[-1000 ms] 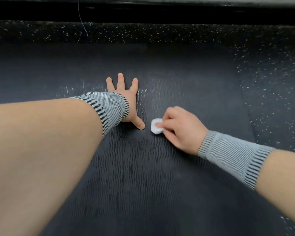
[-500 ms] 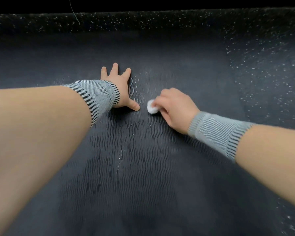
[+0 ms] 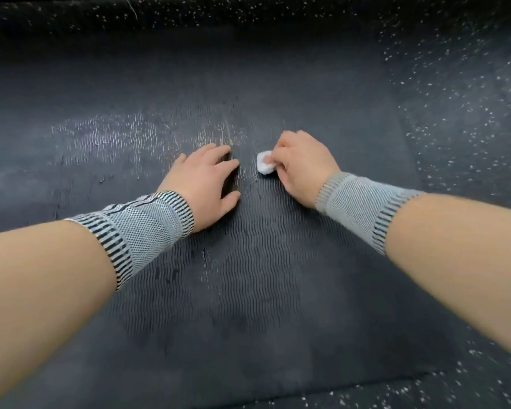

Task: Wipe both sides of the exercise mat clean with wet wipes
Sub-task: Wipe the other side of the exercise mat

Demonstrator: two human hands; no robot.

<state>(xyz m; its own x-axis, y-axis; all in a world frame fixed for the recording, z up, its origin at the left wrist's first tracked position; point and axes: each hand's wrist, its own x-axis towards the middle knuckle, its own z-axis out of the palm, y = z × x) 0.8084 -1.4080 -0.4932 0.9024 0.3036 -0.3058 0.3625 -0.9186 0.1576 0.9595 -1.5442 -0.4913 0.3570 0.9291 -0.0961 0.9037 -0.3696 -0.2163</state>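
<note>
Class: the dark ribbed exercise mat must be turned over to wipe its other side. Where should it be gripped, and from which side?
Probably grip the dark ribbed exercise mat by its near edge, approaching from the person's side. It lies flat on the speckled floor, so only an edge offers a hold, and that one lies bare. First the left hand, resting on the mat, must lift.

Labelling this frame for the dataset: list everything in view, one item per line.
exercise mat: 1, dark grey, wavy ribbed, on the floor under both hands; wet sheen in patches ahead of the left hand
wet wipe: 1, white, balled up, on the mat at the right hand's fingertips
floor: 1, black with white specks, around the mat
wristbands: 2, grey, black-striped edges, one per wrist
left hand: flat on the mat, fingers straight
right hand: pinches the wipe
</note>
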